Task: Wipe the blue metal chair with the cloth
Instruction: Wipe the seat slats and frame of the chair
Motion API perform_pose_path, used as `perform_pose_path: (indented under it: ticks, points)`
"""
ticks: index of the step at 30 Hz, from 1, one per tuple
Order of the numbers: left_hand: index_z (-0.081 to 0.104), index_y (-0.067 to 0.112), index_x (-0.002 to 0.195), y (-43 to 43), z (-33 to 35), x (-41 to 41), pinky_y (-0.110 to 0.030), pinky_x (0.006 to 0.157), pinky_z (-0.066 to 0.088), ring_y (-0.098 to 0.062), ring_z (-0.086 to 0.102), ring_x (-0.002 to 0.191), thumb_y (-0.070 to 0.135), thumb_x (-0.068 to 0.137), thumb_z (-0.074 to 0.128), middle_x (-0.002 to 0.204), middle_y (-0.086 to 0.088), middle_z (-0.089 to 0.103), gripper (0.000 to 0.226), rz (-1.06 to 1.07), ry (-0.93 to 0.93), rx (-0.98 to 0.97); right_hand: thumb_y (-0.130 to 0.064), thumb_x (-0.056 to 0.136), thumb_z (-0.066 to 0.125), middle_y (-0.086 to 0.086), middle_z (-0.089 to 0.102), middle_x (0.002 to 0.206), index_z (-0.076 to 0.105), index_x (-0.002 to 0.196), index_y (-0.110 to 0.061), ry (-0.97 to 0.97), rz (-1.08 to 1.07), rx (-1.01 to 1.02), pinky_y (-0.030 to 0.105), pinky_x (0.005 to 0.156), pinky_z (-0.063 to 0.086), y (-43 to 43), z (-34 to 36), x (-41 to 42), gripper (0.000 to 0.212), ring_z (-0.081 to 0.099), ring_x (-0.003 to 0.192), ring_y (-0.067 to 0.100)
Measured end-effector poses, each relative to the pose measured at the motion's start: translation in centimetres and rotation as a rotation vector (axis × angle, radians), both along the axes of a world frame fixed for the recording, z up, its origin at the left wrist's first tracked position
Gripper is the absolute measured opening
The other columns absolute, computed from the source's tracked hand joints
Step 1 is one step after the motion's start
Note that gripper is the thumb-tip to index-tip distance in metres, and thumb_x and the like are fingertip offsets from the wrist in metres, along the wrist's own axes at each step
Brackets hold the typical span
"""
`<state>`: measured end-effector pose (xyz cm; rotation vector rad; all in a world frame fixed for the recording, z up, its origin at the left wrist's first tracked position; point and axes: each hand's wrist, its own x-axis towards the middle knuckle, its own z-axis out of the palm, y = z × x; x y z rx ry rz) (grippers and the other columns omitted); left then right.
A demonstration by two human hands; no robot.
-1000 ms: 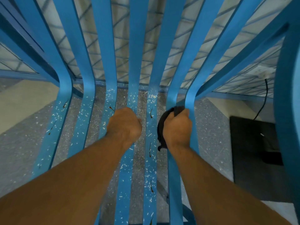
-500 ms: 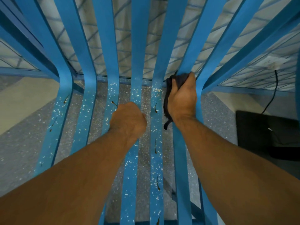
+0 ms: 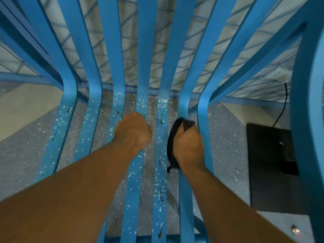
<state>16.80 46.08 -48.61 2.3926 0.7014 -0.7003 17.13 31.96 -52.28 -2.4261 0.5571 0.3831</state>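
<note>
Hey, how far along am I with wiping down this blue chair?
Early on. Done: the two rightmost slats look speck-free. In hand: the right hand grips the dark cloth on the second slat from the right; the left hand grips the middle slat. Left: five slats carry white specks and brown bits.

The chair (image 3: 143,50) is bright blue all over, with its seat slats peppered with white flecks and a few brown specks. The cloth (image 3: 171,146) is basically black and the floor (image 3: 22,155) is speckled grey. There's also a black mat (image 3: 270,163) and pale wall tiles (image 3: 130,41) in a grid.
</note>
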Motion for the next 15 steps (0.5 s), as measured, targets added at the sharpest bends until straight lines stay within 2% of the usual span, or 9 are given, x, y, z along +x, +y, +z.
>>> perform_pose_path:
  ticks: [4, 8, 10, 13, 15]
  points:
    - [0.053, 0.006, 0.077, -0.1, 0.0, 0.0, -0.028, 0.058, 0.047, -0.020, 0.058, 0.070, 0.035, 0.096, 0.056, 0.072, -0.004, 0.053, 0.034, 0.010, 0.005, -0.020, -0.049, 0.099, 0.038, 0.008, 0.063, 0.094, 0.051, 0.109, -0.012, -0.070, 0.041, -0.009, 0.039, 0.074, 0.054, -0.3, 0.1, -1.4, 0.041, 0.064, 0.087, 0.031]
    - [0.049, 0.008, 0.072, 0.0, -0.2, -0.1, -0.022, 0.045, 0.037, -0.013, 0.051, 0.059, 0.032, 0.097, 0.056, 0.068, -0.002, 0.050, 0.036, 0.017, -0.002, -0.039, -0.045, 0.099, 0.043, -0.001, 0.052, 0.084, 0.047, 0.105, -0.014, -0.069, 0.064, 0.071, 0.033, 0.069, 0.046, 0.4, 0.1, 2.1, 0.032, 0.057, 0.080, 0.024]
    - [0.048, 0.009, 0.072, 0.0, -0.3, -0.1, -0.021, 0.044, 0.035, -0.010, 0.047, 0.056, 0.033, 0.097, 0.056, 0.067, -0.001, 0.048, 0.035, 0.018, -0.017, -0.026, -0.045, 0.100, 0.042, -0.001, 0.054, 0.085, 0.045, 0.103, -0.015, -0.096, 0.060, 0.078, 0.034, 0.070, 0.044, 0.9, -0.2, 4.7, 0.031, 0.055, 0.082, 0.024]
    - [0.042, 0.013, 0.066, -0.1, -0.3, -0.1, -0.021, 0.045, 0.035, -0.009, 0.043, 0.055, 0.032, 0.096, 0.057, 0.066, 0.000, 0.045, 0.039, 0.024, -0.021, -0.012, -0.045, 0.098, 0.044, 0.011, 0.061, 0.107, 0.047, 0.116, -0.008, -0.271, 0.081, 0.050, 0.040, 0.079, 0.050, 1.8, -1.3, 7.0, 0.040, 0.059, 0.096, 0.032]
    - [0.046, 0.012, 0.070, -0.1, -0.3, -0.2, -0.021, 0.045, 0.035, -0.009, 0.044, 0.055, 0.032, 0.096, 0.057, 0.067, 0.000, 0.046, 0.035, 0.028, -0.019, -0.024, -0.040, 0.098, 0.047, 0.017, 0.057, 0.118, 0.045, 0.126, -0.003, -0.460, 0.113, 0.006, 0.043, 0.083, 0.051, 2.2, -1.8, 7.3, 0.047, 0.058, 0.102, 0.035]
